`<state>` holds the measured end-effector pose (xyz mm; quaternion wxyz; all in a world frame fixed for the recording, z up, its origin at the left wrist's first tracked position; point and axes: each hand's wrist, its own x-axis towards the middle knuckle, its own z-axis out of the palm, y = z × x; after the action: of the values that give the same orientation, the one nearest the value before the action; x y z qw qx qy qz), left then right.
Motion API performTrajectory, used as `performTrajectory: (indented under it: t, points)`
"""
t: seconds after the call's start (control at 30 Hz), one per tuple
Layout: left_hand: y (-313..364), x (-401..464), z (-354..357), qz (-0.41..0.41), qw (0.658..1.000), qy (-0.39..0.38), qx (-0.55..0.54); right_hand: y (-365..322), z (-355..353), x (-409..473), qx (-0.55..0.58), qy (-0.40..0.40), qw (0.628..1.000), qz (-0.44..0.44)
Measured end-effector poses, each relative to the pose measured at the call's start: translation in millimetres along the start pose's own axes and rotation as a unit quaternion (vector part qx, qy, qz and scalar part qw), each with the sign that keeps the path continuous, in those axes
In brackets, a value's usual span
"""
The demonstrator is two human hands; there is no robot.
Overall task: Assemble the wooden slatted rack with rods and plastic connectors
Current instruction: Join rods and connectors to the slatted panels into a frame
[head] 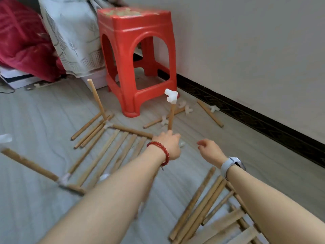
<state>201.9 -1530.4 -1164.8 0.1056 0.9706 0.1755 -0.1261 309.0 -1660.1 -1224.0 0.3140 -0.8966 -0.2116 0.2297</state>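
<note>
Two bare hands reach over a pale wood-grain floor strewn with rack parts. The left hand [167, 145], wearing a red bead bracelet [161, 152], closes around the foot of an upright round wooden rod [171, 118], just in front of the red plastic stool [137, 59]. A white plastic three-way connector [171, 95] caps the rod's top, level with the stool's nearest leg. The right hand [210, 151], with a pale wristwatch [232, 164], hovers to the right of that rod, fingers loosely curled and holding nothing.

The part-built flat wooden slatted panel [112, 152] lies on the floor in front of the stool, with another upright rod [97, 99] at its far left corner. Loose rods [210, 113] and spare white connectors [188, 110] lie to the right of the stool's base.

The rods look light, stiff and smooth; the joints seem push-fit, so they may wobble or pull apart. Gripping low, close to the joint, appears the steadiest hold while the free hand presses down on the connector.
</note>
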Motion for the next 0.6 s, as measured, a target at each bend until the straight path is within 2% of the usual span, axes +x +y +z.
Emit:
performTrajectory:
  t: [0.13,0.27,0.37,0.5,0.6]
  points:
    - [7.9,35.7,105.9,-0.007,0.995,-0.068,-0.072,54.5,23.4,41.6,-0.092,-0.03,0.995,-0.021]
    - [-11.7,41.1,190.8,-0.004,0.99,-0.142,-0.02,69.6,53.6,82.0,-0.159,-0.041,0.982,-0.09]
    - [-19.4,48.1,216.7,0.001,0.991,-0.132,-0.002,61.3,79.1,110.1,-0.194,-0.045,0.97,-0.137]
    - [-20.8,52.9,217.4,0.007,0.993,-0.12,0.005,51.5,104.5,130.0,-0.252,-0.09,0.951,-0.152]
    - [-24.2,50.9,222.7,0.004,0.993,-0.115,0.006,63.9,109.8,125.6,-0.317,-0.063,0.928,-0.187]
